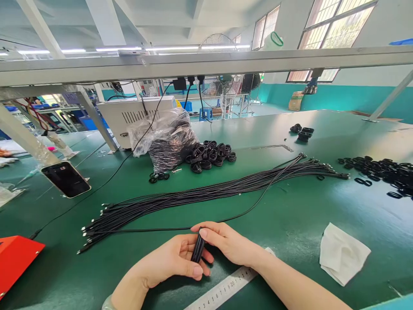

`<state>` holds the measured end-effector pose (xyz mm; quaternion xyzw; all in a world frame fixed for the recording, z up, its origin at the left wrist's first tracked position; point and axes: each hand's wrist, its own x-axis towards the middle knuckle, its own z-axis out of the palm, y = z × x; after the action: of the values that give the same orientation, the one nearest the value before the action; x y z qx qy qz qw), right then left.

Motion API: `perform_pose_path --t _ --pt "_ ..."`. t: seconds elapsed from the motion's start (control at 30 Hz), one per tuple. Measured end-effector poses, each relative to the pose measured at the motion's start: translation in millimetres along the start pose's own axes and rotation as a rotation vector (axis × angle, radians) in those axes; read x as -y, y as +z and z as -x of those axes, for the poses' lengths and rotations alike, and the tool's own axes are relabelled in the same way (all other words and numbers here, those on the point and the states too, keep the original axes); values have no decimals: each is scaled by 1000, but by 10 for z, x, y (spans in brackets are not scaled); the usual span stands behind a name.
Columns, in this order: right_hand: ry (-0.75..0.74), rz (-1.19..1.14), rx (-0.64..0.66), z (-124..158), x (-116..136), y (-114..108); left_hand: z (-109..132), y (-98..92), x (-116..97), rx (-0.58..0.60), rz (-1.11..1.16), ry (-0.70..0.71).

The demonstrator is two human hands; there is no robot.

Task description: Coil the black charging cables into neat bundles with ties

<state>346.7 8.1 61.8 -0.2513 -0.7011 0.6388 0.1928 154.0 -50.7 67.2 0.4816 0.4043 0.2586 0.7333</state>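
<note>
A small coiled black cable point(198, 249) is held between both hands above the green table. My left hand point(176, 258) curls around its lower part, thumb in front and fingers behind. The thumb of my right hand point(229, 243) presses on its top end, fingers wrapped behind. Beneath the hands lies a metal ruler point(222, 290), partly covered by my right forearm. Just beyond them stretches a long bundle of straight black cables point(193, 193) with metal plugs at the ends. One cable lies loose along the near side, passing behind my right hand.
Coiled cables point(211, 155) are heaped beside a clear plastic bag point(172, 142). Black rings point(383, 170) lie at right, near a white cloth point(343, 254). A phone point(66, 178) leans on the left frame post. A red box point(19, 262) stands at left; a metal beam point(206, 62) crosses above.
</note>
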Motion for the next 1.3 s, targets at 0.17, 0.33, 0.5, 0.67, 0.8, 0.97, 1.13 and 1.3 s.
perform_pose_path --t 0.17,0.33,0.5,0.67,0.8,0.97,1.13,1.3 --pt "22 34 -8 9 10 18 -3 10 20 -49 12 -11" --pt "7 -91 -61 -14 -54 62 -4 21 29 -61 48 2" --pt "12 -148 -98 -27 -71 93 -1 22 25 -72 50 2" --pt "1 -157 -229 -33 -46 119 14 46 2 -86 124 45" --pt "-36 -200 -365 -59 -57 115 -34 38 6 -257 293 107" --pt "-127 -196 -490 -113 -81 43 -93 -84 -14 -418 389 228" --pt "-195 -4 -860 -144 -108 -262 -106 -227 -36 -647 342 280" --pt "-123 710 -1223 -150 -227 -587 -180 -221 15 -753 192 301"
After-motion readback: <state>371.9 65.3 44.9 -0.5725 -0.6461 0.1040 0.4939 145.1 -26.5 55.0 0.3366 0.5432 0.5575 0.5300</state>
